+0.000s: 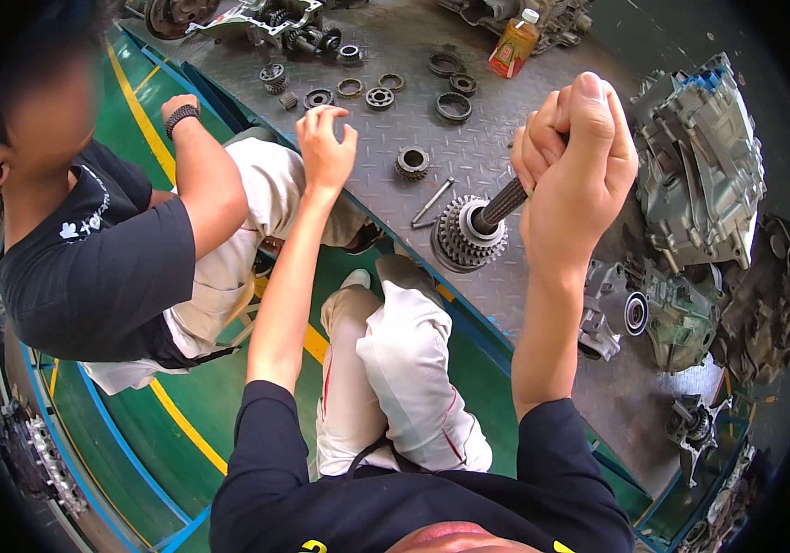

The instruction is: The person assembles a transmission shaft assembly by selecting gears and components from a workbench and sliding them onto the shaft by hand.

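My right hand (577,161) is closed in a fist around the splined upper end of a gear shaft (471,235). The shaft leans, and its stacked toothed gears are at the lower end, over the metal tabletop. Near the table's edge my left hand (326,152) is open, with thumb and fingers apart and nothing in it. Between the two hands a small gear ring (412,164) lies on the table. A slim metal pin (434,198) rests beside the shaft's gears.
Several bearings and rings (379,98) lie farther back, near a bottle (515,44). Large gearbox housings (699,166) stand at the right. A co-worker (100,249) sits close on my left. The table's blue edge (483,327) runs diagonally before my knees.
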Tool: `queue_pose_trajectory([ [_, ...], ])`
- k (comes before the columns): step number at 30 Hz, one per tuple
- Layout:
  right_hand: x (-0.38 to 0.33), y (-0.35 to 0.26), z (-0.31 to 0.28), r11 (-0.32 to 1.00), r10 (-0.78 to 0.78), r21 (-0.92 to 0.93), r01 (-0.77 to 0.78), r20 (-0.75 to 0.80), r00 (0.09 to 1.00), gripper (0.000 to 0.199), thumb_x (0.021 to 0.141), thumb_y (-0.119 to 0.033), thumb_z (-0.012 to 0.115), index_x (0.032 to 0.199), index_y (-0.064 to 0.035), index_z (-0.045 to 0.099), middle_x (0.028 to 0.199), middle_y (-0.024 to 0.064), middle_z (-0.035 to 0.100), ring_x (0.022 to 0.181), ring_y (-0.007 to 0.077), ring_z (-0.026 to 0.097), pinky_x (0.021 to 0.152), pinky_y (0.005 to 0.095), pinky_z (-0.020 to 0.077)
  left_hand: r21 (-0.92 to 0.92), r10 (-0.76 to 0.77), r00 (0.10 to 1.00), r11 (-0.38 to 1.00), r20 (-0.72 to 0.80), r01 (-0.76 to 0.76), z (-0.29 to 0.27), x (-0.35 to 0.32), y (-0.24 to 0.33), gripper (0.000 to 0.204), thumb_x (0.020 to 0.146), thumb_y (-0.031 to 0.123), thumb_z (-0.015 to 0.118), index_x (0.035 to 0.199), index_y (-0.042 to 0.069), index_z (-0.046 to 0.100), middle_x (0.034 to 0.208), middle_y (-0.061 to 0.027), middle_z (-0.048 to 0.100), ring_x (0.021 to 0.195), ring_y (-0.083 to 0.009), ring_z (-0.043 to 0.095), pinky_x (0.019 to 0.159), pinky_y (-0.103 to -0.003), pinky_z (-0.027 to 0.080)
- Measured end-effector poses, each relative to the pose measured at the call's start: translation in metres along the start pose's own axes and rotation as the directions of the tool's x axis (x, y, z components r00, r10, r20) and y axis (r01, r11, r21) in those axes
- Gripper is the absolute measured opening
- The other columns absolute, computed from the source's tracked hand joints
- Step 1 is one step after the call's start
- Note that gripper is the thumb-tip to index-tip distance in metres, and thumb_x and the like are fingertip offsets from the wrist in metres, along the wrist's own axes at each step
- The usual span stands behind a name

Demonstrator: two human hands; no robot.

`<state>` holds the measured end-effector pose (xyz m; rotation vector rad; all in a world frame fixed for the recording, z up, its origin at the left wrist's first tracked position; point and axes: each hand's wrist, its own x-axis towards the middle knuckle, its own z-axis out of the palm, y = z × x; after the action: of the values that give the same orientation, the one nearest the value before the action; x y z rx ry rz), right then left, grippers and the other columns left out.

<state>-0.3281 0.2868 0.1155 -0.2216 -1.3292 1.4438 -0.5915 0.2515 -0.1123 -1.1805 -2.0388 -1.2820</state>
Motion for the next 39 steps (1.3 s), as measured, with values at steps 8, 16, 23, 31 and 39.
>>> queue_pose_trajectory([
  [8, -0.007, 0.0, 0.001, 0.999, -0.037, 0.026, 0.037, -0.009, 0.999, 0.034, 0.107, -0.023, 0.056, 0.078, -0.0064, 0.048, 0.062, -0.0047, 0.043, 0.053, 0.0017, 0.035, 0.046, 0.0213, 0.0276, -0.282, 0.197, 0.826, 0.958, 0.528, -0.049, 0.001, 0.001, 0.042, 0.035, 0.086, 0.028, 0.075, 0.113, 0.007, 0.069, 0.124, -0.0112, 0.065, 0.122, -0.0325, 0.055, 0.108, -0.042, 0.043],
  [16, -0.008, 0.0, 0.0, 0.998, -0.046, 0.032, 0.046, 0.022, 0.999, 0.033, 0.106, -0.023, 0.057, 0.078, -0.007, 0.048, 0.063, -0.0062, 0.042, 0.053, 0.0008, 0.035, 0.045, 0.0208, 0.0266, -0.297, 0.254, 0.699, 0.953, 0.668, -0.062, 0.003, 0.002, 0.047, 0.06, 0.077, 0.032, 0.086, 0.127, 0.005, 0.067, 0.128, -0.0126, 0.064, 0.122, -0.0322, 0.058, 0.107, -0.041, 0.046],
  [23, -0.007, 0.001, -0.001, 0.997, -0.034, 0.064, 0.033, 0.027, 0.999, 0.034, 0.106, -0.024, 0.058, 0.078, -0.0078, 0.047, 0.064, -0.0067, 0.042, 0.053, 0.0002, 0.035, 0.045, 0.0207, 0.0257, -0.283, 0.191, 0.616, 0.957, 0.764, 0.055, 0.001, 0.018, 0.051, 0.056, 0.075, 0.026, 0.088, 0.123, 0.002, 0.07, 0.122, -0.0135, 0.065, 0.112, -0.0319, 0.065, 0.099, -0.039, 0.052],
  [31, -0.003, 0.004, -0.005, 0.998, -0.027, 0.052, 0.026, 0.022, 0.999, 0.033, 0.106, -0.025, 0.059, 0.079, -0.0075, 0.05, 0.063, -0.0064, 0.042, 0.053, 0.0008, 0.037, 0.045, 0.0211, 0.0268, -0.116, 0.156, 0.47, 0.987, 0.869, -0.112, -0.004, 0.035, 0.077, 0.058, 0.074, 0.036, 0.086, 0.117, 0.0, 0.071, 0.117, -0.0167, 0.065, 0.109, -0.0349, 0.065, 0.094, -0.041, 0.053],
  [39, -0.002, 0.006, -0.006, 0.999, -0.048, 0.021, 0.047, 0.046, 0.998, 0.034, 0.106, -0.026, 0.058, 0.079, -0.0066, 0.051, 0.06, -0.0055, 0.043, 0.053, 0.0014, 0.037, 0.046, 0.0224, 0.0277, 0.026, 0.049, 0.217, 0.944, 0.975, -0.33, -0.006, 0.066, 0.102, 0.044, 0.073, 0.03, 0.084, 0.101, -0.002, 0.074, 0.105, -0.0206, 0.073, 0.099, -0.0394, 0.071, 0.085, -0.043, 0.058],
])
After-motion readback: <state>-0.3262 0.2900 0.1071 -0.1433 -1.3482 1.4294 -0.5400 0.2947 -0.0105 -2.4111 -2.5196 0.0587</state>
